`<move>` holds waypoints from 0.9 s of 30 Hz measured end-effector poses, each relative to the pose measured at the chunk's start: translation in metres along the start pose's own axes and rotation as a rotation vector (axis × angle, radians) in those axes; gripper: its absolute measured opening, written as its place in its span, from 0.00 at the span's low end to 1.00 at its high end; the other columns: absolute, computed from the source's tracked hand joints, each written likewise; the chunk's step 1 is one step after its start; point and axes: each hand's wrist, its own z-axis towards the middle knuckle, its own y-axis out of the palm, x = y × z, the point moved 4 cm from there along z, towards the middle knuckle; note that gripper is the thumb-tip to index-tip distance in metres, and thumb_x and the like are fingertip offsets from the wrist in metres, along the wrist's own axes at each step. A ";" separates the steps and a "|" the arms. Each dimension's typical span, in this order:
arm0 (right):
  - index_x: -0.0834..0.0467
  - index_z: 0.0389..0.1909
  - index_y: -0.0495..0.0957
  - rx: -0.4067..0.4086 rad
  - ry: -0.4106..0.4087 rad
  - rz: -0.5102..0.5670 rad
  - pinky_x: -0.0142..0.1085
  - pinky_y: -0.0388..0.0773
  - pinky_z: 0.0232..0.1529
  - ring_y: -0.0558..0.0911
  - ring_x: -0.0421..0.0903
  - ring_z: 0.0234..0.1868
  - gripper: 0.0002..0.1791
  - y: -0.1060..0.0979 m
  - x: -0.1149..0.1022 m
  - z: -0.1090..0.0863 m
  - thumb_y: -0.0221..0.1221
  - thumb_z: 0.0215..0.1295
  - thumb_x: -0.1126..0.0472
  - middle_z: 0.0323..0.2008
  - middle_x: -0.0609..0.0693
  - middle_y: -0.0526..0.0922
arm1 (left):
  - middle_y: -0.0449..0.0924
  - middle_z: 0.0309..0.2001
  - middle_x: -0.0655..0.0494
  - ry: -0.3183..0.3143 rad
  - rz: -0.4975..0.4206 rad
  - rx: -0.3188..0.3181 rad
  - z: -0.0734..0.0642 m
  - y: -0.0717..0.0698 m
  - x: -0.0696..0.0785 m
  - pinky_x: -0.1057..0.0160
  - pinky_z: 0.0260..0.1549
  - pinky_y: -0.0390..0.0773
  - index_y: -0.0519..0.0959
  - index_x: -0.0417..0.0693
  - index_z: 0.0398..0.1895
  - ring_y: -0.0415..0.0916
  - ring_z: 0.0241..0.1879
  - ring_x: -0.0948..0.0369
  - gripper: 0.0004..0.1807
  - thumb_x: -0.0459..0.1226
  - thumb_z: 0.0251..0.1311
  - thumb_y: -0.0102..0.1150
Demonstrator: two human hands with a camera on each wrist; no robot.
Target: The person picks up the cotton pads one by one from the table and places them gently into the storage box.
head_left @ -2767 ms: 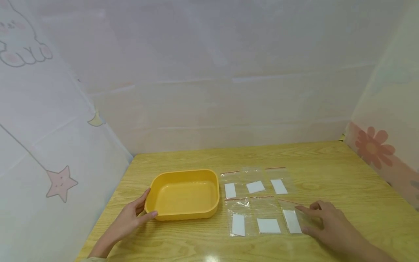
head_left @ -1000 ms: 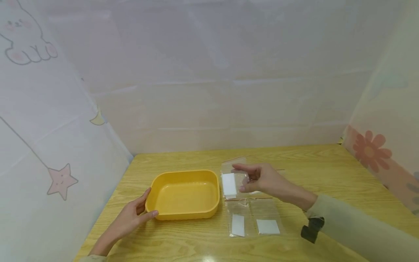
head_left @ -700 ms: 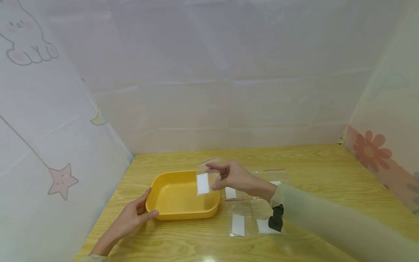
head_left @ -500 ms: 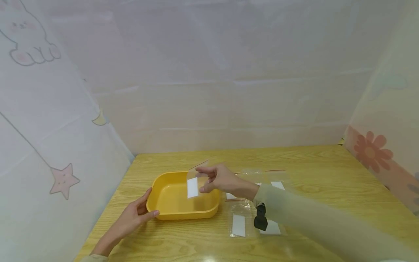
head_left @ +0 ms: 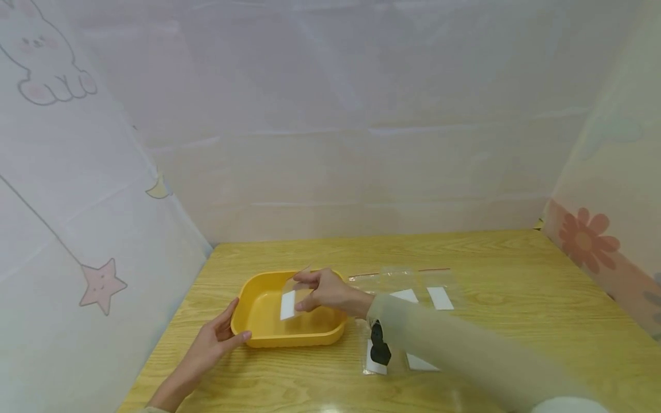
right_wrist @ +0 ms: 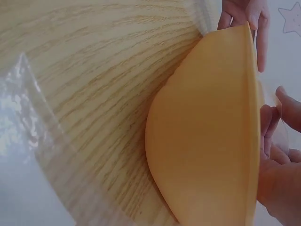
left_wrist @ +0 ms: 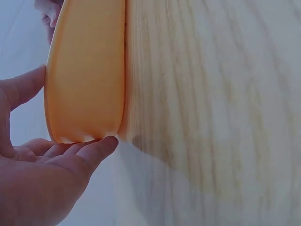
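In the head view a yellow plastic basin (head_left: 289, 339) stands on the wooden table. My left hand (head_left: 209, 347) holds its left end, thumb at the rim and fingers against the outer wall, as the left wrist view also shows on the basin (left_wrist: 87, 75). My right hand (head_left: 327, 293) pinches a clear zip-lock bag (head_left: 287, 304) with a white rectangular piece inside. Bag and fingertips are over the basin's interior, within its rim. The right wrist view shows the basin's outer wall (right_wrist: 207, 127) and the right hand (right_wrist: 282, 174) beyond the rim.
Right of the basin several similar bags lie flat, among them a bag with a red seal line (head_left: 440, 297) and a front bag (head_left: 376, 364). My right sleeve (head_left: 444, 338) covers parts of them. Printed wall sheets (head_left: 330, 172) border the table (head_left: 490, 258).
My right hand has picked up the front right bag, carried it left over the other bags and lowered it into the basin's opening. The left hand keeps its hold on the basin.
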 end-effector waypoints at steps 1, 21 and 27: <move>0.65 0.72 0.75 0.010 0.010 0.010 0.37 0.87 0.46 0.81 0.53 0.64 0.38 0.001 0.002 0.002 0.75 0.59 0.73 0.64 0.59 0.82 | 0.44 0.83 0.39 -0.002 -0.018 0.000 0.000 0.000 -0.001 0.61 0.61 0.78 0.44 0.41 0.86 0.61 0.75 0.42 0.51 0.36 0.71 0.68; 0.65 0.68 0.78 0.070 0.149 0.075 0.33 0.86 0.32 0.83 0.44 0.27 0.38 0.026 0.020 0.015 0.76 0.54 0.76 0.58 0.60 0.83 | 0.46 0.82 0.39 0.009 -0.130 0.009 -0.003 0.002 -0.004 0.66 0.58 0.78 0.44 0.42 0.86 0.63 0.74 0.42 0.51 0.31 0.70 0.67; 0.64 0.68 0.79 0.121 0.191 -0.015 0.32 0.84 0.30 0.81 0.44 0.25 0.37 0.030 0.020 0.013 0.77 0.54 0.73 0.58 0.59 0.83 | 0.43 0.83 0.39 0.001 -0.123 0.003 -0.001 0.002 -0.005 0.66 0.59 0.78 0.43 0.41 0.86 0.61 0.75 0.42 0.50 0.31 0.71 0.66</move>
